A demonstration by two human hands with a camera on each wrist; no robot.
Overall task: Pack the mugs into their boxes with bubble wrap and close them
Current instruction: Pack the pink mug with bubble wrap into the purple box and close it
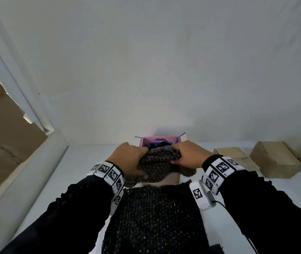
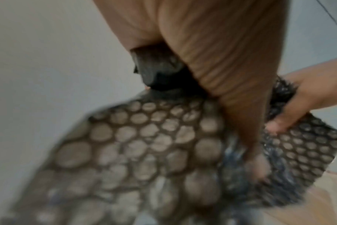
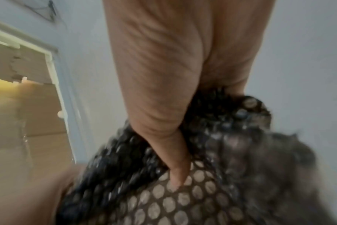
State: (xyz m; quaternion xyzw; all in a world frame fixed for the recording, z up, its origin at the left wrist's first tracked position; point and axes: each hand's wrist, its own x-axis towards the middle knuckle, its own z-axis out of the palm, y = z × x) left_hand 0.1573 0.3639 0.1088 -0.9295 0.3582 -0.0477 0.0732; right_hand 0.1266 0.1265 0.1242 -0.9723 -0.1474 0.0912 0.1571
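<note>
Left hand and right hand both grip the bubble wrap bundle (dark, crumpled) above the pink box near the counter's far edge.

Plain packing corner, likely home or small stockroom: bare white wall behind white desk; brown cardboard boxes on desk right of purple box; stacked cartons far left of it.

I see both hands crowded over the open pink cardboard box — the bunched black bubble wrap blocks its mouth. Right, two brown cardboard boxes stand well apart; the white tabletop left lies open.
</note>
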